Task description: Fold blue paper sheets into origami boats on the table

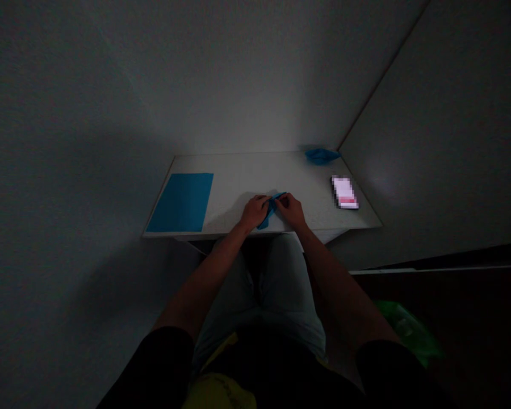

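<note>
Near the front edge of the white table (234, 170), both hands are on a small piece of folded blue paper (264, 224). My left hand (254, 211) is closed on its left side, fingers bent over the paper. On the other side, my right hand (291, 210) pinches the paper near its upper right end. Parts of the folds are hidden under the fingers, and the dim light blurs their shape. Flat at the left end of the table lies a blue sheet of paper (181, 202). A folded blue paper boat (321, 156) rests at the back right corner.
A phone with a lit screen (344, 192) lies on the table's right side. Walls meet the table at the back and right. My legs (281, 278) are under the front edge. Something green and shiny, like a plastic bag (406, 329), is on the dark floor at lower right.
</note>
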`<state>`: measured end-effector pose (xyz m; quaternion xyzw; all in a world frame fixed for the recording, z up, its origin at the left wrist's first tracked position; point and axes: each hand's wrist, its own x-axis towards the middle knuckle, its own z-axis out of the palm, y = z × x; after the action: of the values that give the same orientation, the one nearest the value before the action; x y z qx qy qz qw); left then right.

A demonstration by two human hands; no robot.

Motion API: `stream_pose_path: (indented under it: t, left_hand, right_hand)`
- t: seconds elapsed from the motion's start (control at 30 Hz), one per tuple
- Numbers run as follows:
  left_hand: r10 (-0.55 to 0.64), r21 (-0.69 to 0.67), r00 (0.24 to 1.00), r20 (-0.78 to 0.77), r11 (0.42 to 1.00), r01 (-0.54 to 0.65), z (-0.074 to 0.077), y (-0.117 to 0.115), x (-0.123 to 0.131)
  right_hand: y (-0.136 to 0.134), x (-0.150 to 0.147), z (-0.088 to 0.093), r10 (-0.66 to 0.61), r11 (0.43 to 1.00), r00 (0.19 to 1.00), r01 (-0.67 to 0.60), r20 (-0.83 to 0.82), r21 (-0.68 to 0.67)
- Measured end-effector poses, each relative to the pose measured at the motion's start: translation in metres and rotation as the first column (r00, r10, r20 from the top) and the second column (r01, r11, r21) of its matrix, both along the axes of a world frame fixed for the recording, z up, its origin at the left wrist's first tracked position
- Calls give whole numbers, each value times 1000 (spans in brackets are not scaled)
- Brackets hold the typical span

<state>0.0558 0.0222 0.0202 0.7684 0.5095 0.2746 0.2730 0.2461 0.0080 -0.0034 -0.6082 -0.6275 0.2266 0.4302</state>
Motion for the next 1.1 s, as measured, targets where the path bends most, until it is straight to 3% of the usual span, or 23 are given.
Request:
stream_pose_path:
  t: [0.17, 0.43, 0.57, 0.73, 1.1]
  left_hand:
    - [-15, 11, 1000, 25, 1000, 14, 5, -22, 7]
    - [-33, -3, 999, 37, 999, 33, 6, -31, 11]
    - [-8, -23, 991, 130, 1000, 11, 1, -29, 12]
    - [132, -179, 965, 228, 980, -92, -4, -18, 8]
    - [129, -283, 963, 236, 957, -59, -4, -8, 4]
  right_hand:
    - [0, -1, 3, -71, 997, 997, 71, 6, -7]
    - [-1, -1, 8, -98, 995, 995, 98, 18, -1]
    - [-2, 0, 9, -75, 997, 997, 75, -3, -4]
    - [-4, 0, 9, 2, 1000, 1000, -2, 3, -4]
    - [-3, -4, 8, -15, 1000, 1000, 15, 25, 1]
